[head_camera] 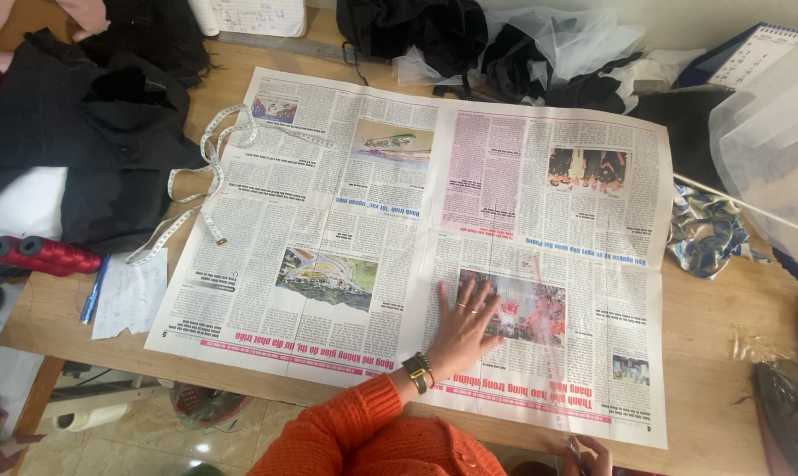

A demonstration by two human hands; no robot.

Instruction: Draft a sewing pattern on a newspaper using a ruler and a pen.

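- Left hand (pixel 463 324): laid flat, fingers spread, pressed on the opened newspaper (pixel 346 220), near its lower edge, right of the centre fold.
- Right hand (pixel 588 454): only partly seen at the sheet's bottom edge, fingers closed on something thin; what it is cannot be told.
- Newspaper judged light, thin, limp, easily torn; best taken at an edge or corner.
- Far left of the left hand: white measuring tape (pixel 207 167), red thread spools (pixel 46 253), white paper slip (pixel 131 296).

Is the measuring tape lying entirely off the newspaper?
No. The white measuring tape curls over the upper left corner of the open newspaper, with its other end trailing onto the wooden table.
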